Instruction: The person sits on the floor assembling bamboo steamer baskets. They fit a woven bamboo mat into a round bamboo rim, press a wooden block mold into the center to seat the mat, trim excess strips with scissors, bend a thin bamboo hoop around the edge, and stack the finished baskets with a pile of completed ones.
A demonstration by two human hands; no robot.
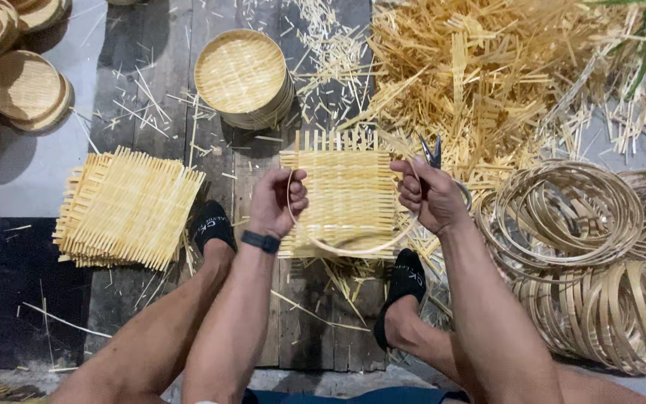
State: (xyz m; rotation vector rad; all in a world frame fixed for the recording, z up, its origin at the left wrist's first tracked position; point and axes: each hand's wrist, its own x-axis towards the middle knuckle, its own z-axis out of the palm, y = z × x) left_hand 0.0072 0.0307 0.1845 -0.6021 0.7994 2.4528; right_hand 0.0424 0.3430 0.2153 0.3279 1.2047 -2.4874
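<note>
Head view, looking down at a person seated on a floor of dark wooden boards, bare legs apart, black socks on both feet.

Both hands are raised over a square woven bamboo mat that lies flat on the boards between the feet. The left hand has its grip closed, fingers curled, on the left side of a thin bamboo hoop. The right hand grips the hoop's right side, fingers folded tight, and also holds a pair of scissors whose blades stick up past the knuckles. The hoop hangs just above the mat, its lower arc near the mat's front edge.

To the left lies a stack of similar woven mats. Further off stands a stack of finished round trays, with more round trays at the far left. On the right is a heap of bamboo hoops, and behind the mat a large pile of bamboo offcuts.

The step in hand looks like fitting the hoop to the mat. The next move would call for centring the ring squarely over the weave and keeping it round.
</note>
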